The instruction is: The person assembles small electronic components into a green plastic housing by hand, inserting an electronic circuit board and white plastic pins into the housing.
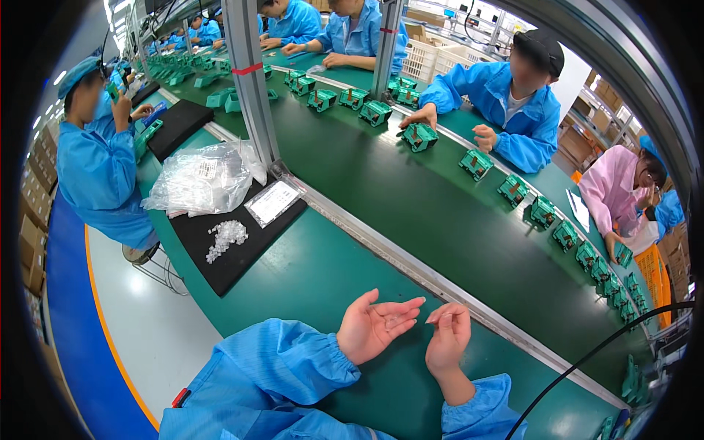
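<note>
My left hand (378,328) is held palm up over the green tabletop, its fingers stretched out. A faint translucent patch shows on its fingers, too small to name. Close beside it, my right hand (449,341) is closed in a pinch, fingertips toward the left hand. Whatever the pinch holds is too small to make out. To the left, a pile of small clear plastic pieces (227,239) lies on a black mat (246,260). A large clear plastic bag (202,180) and a small bag with a white label (275,203) rest on the mat's far part.
Beyond a metal rail (411,271) runs a dark green conveyor belt (352,191) with rows of green housings (475,165). Across it, a person in blue (506,110) touches one housing. A metal post (249,81) rises at the rail. A black cable (587,359) curves at right.
</note>
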`<action>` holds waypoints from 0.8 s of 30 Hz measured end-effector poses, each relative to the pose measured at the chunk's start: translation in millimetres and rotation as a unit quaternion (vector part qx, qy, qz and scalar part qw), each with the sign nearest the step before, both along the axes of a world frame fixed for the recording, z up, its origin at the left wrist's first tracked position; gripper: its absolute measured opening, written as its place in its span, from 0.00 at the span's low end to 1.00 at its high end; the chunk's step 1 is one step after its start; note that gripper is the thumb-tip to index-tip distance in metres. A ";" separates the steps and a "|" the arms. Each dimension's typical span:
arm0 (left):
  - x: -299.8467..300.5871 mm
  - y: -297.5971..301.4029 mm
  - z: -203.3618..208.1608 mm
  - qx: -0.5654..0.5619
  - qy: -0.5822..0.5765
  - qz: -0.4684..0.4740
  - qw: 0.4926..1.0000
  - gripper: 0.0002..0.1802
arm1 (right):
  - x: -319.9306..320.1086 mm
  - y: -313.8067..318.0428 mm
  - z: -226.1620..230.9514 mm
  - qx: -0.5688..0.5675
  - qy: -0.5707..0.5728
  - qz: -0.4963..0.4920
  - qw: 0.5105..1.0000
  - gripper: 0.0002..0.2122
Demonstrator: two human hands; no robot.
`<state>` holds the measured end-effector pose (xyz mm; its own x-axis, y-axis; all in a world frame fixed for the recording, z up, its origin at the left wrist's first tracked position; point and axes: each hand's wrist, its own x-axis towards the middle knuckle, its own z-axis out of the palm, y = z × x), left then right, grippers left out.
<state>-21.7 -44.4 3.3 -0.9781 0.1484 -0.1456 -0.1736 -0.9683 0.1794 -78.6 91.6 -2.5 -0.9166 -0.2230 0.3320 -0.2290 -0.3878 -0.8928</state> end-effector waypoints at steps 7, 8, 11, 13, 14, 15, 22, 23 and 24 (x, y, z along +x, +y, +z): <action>2.8 -2.8 7.9 -0.064 -0.037 0.047 0.996 0.22 | 9.4 -0.7 -2.0 0.019 -0.010 0.031 0.999 0.07; 2.9 -2.4 9.8 -0.064 -0.034 0.047 0.996 0.22 | 9.8 -0.3 -2.0 0.019 -0.008 0.030 0.999 0.07; 2.9 -1.0 11.3 -0.111 -0.035 0.048 0.992 0.20 | 10.6 0.2 -1.1 0.039 0.019 0.043 0.998 0.06; 1.3 -0.9 7.8 -0.128 -0.019 0.033 0.991 0.21 | 11.4 0.3 -0.6 0.050 0.019 0.049 0.997 0.05; 0.7 -0.5 8.8 -0.128 -0.019 0.032 0.991 0.21 | 10.7 0.6 -0.7 0.050 0.020 0.048 0.997 0.05; 0.5 0.3 10.6 -0.128 -0.024 0.025 0.991 0.21 | 10.0 1.0 -1.1 0.053 0.024 0.051 0.997 0.04; 2.1 -0.6 15.2 -0.103 -0.024 0.006 0.994 0.23 | 10.2 -1.0 -2.9 0.071 0.012 0.060 0.996 0.04; 2.0 -0.9 15.9 -0.102 -0.024 0.007 0.994 0.23 | 10.2 -1.2 -3.2 0.072 0.012 0.061 0.996 0.04; 1.7 -1.5 16.5 -0.109 -0.021 0.004 0.994 0.24 | 10.4 -1.8 -3.3 0.069 0.022 0.056 0.996 0.04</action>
